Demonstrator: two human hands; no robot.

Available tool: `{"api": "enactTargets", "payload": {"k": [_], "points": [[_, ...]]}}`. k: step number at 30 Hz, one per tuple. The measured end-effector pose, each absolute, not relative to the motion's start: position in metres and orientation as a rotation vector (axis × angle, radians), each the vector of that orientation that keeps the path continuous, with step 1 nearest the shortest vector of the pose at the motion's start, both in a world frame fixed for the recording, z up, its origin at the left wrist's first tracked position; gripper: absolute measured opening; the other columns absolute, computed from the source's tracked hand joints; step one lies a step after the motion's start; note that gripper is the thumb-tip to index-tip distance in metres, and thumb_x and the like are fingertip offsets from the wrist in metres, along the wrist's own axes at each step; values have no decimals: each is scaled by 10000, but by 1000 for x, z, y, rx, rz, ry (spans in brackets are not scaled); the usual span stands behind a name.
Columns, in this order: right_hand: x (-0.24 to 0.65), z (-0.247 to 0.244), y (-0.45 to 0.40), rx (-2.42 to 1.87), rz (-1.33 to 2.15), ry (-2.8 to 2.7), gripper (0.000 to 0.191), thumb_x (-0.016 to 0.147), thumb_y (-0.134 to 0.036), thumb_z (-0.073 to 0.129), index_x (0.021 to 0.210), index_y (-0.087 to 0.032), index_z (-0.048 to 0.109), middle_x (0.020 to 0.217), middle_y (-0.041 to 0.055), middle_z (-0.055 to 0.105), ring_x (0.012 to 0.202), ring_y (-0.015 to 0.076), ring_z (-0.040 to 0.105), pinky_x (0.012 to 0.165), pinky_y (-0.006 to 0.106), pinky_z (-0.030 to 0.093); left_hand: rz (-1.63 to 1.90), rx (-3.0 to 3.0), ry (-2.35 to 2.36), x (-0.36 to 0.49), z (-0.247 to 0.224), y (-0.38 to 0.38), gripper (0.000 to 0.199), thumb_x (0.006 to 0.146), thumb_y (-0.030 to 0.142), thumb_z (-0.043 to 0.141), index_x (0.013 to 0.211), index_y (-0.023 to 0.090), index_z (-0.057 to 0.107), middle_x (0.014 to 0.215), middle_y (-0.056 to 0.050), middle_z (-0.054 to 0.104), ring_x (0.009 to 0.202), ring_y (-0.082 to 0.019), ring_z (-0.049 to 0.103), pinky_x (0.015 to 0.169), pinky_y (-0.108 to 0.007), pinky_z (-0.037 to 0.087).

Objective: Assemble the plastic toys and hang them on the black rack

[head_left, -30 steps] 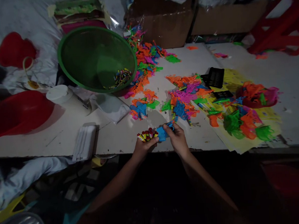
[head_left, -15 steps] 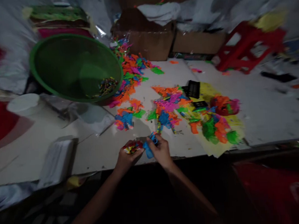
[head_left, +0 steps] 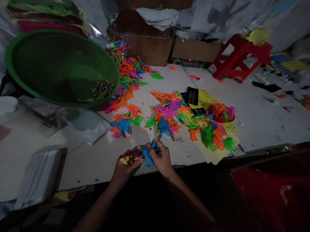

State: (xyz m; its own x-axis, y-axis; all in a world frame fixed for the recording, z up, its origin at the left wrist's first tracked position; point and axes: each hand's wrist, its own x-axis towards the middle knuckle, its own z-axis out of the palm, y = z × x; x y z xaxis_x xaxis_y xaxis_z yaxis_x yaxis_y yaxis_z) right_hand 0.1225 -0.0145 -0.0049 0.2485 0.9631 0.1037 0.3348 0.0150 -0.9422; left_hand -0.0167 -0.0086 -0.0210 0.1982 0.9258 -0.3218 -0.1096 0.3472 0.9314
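My left hand (head_left: pixel 125 166) is closed round a bunch of small red-and-yellow pieces in shiny wrapping (head_left: pixel 131 157); their exact kind is too small to tell. Beside it my right hand (head_left: pixel 161 158) grips a blue plastic toy pistol (head_left: pixel 148 157), its handle pointing down toward the left fingertips. Both hands are just above the table's front edge. Past them lies a heap of orange, pink, blue and green toy pistols (head_left: pixel 167 111), with a few small yellow striped sticks among them.
A big green basin (head_left: pixel 61 44) with small striped sticks (head_left: pixel 102 89) stands at back left, a larger toy pile (head_left: pixel 133 68) beside it. Yellow sheets (head_left: pixel 203 95) bear a red bowl (head_left: pixel 223 118) of toys and black plastic racks (head_left: pixel 192 95). A red stool (head_left: pixel 239 56) is at back right.
The view has swung to the right, so the table and its things sit further left in the picture. Both hands keep their hold, with the blue toy pistol still between them.
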Motion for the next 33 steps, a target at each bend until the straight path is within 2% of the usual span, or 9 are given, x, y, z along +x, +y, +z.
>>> {"api": "enactTargets", "payload": {"k": [6,13,22,33], "points": [[127,-4,-16,-1543,785,-1272,261,757,-380,500,592,-201,404,506,-68,368,485,74,365,471,181,323,902,906,1088,-15,-25,-7,284,539,242,754,772,129,638,730,-36,670,660,-156,592,645,-264,465],[126,-15,-18,-1587,776,-1205,248,759,-394,503,628,-197,431,513,-73,367,477,72,357,476,187,307,891,894,1077,-13,-16,-9,275,516,216,762,713,131,590,673,-9,643,624,-122,569,623,-235,443],[125,-7,-22,-1577,751,-1299,265,782,-388,497,620,-194,415,514,-72,364,482,67,350,476,182,302,910,1012,1116,-12,-24,-15,277,563,271,740,709,136,547,630,16,577,584,-97,511,583,-213,408],[110,-29,-16,-1460,829,-1003,249,765,-398,496,642,-199,413,548,-60,392,498,73,381,483,192,346,1067,1353,1091,-14,-25,-20,184,625,269,688,782,175,674,705,-25,546,647,-133,524,586,-231,419]]}}
